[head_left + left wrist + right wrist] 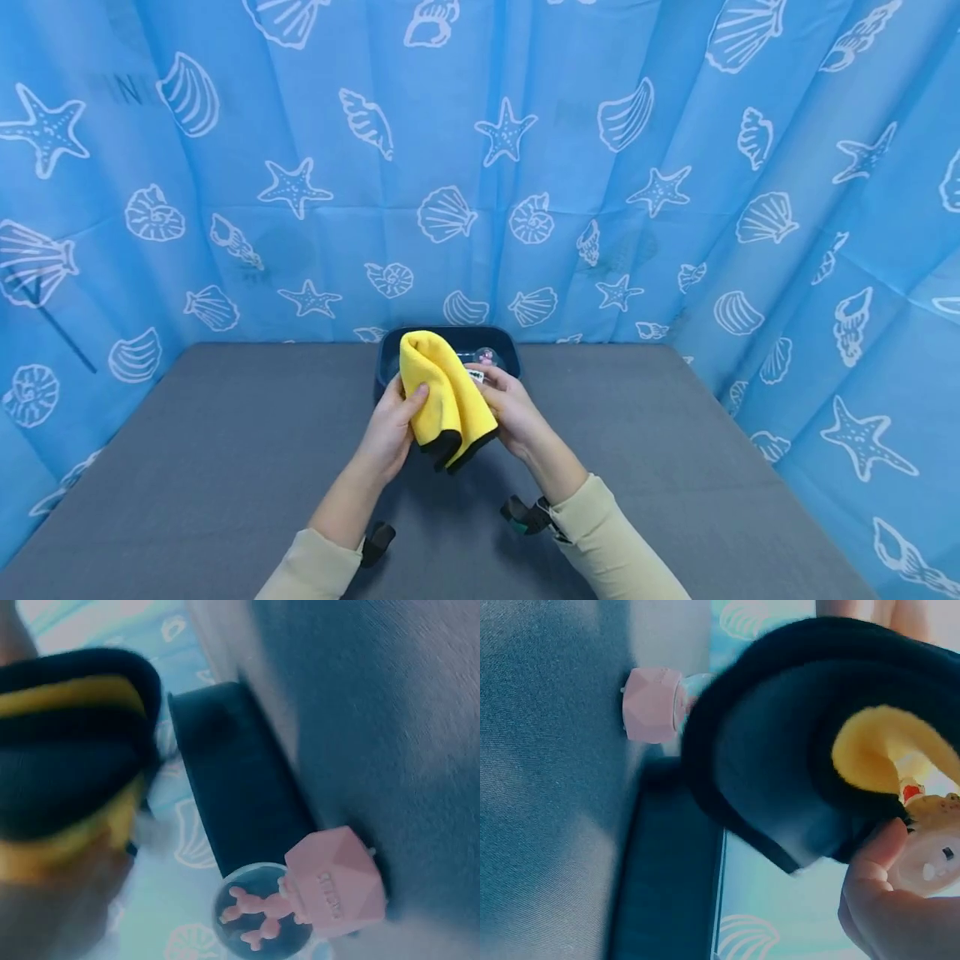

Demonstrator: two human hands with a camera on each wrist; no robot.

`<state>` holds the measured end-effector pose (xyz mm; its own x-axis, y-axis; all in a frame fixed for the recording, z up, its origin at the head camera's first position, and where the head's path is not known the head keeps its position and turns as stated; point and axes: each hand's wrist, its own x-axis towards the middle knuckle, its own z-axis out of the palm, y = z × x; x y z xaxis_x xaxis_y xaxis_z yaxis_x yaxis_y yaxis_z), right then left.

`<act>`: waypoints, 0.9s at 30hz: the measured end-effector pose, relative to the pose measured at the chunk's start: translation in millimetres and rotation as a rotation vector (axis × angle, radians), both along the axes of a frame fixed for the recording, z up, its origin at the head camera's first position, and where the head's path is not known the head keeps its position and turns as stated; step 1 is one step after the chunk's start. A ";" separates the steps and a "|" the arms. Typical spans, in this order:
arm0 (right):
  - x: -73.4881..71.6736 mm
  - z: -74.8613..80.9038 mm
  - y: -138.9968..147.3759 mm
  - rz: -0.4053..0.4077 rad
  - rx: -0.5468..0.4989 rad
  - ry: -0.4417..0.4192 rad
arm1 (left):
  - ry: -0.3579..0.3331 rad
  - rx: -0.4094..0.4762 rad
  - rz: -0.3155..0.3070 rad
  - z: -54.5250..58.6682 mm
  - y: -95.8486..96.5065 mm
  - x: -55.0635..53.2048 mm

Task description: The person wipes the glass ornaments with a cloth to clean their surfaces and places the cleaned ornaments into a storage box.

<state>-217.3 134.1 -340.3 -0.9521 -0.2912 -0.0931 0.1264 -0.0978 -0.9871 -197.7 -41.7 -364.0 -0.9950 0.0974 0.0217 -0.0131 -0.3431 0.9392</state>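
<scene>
A yellow cloth with black edging (442, 383) hangs folded between both hands, above the table. My left hand (392, 425) grips its left side with the thumb on top. My right hand (513, 410) is at the cloth's right side and holds a small figurine (930, 859) with a round pale base and a tan, red-spotted upper part. The cloth's dark underside (772, 757) faces the right wrist camera and covers part of the figurine. Motion blurs the left hand (52, 922) in the left wrist view.
Behind the hands stands a dark blue bin (386, 358). In front of it is a clear globe with a pink balloon dog (259, 907) on a faceted pink base (334, 881). A shell-patterned blue curtain (480, 208) borders the grey table (247, 467).
</scene>
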 end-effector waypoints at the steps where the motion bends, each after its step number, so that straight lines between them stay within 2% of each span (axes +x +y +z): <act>1: 0.1 0.5 -0.4 -0.008 -0.007 0.006 | -0.006 -0.038 0.049 -0.9 1.0 0.1; 3: 0.4 1.4 -1.4 -0.031 -0.007 0.019 | -0.027 -0.121 0.149 -2.5 3.0 0.7; 5: 0.9 1.8 -2.5 -0.055 0.010 0.040 | -0.043 -0.163 0.236 -2.6 4.6 1.7; 6: 1.0 1.7 -3.1 -0.064 0.021 0.050 | -0.045 -0.183 0.267 -2.4 5.1 2.2; 8: 0.9 0.8 -4.4 -0.083 0.046 0.077 | -0.039 -0.210 0.282 -1.2 5.9 3.3; 10: 0.6 0.0 -6.1 -0.095 0.071 0.114 | -0.030 -0.221 0.239 0.3 5.7 3.8; 12: 0.2 -0.9 -7.9 -0.098 0.110 0.155 | -0.030 -0.217 0.149 1.4 4.6 3.6; 15: 1.6 -0.7 -10.5 -0.097 0.186 0.219 | -0.057 -0.157 0.011 1.4 2.4 1.6; 18: 2.8 -0.7 -12.3 -0.079 0.275 0.281 | -0.080 -0.087 -0.065 0.0 0.7 -0.9; 22: 3.5 1.1 -11.1 -0.013 0.375 0.376 | -0.093 -0.038 -0.075 -2.4 -0.3 -3.7; 25: 2.8 3.0 -8.5 0.043 0.419 0.407 | -0.099 -0.034 -0.033 -3.8 -1.6 -5.5; 27: 1.4 3.3 -6.8 0.068 0.421 0.390 | -0.107 -0.035 -0.001 -4.3 -2.5 -6.4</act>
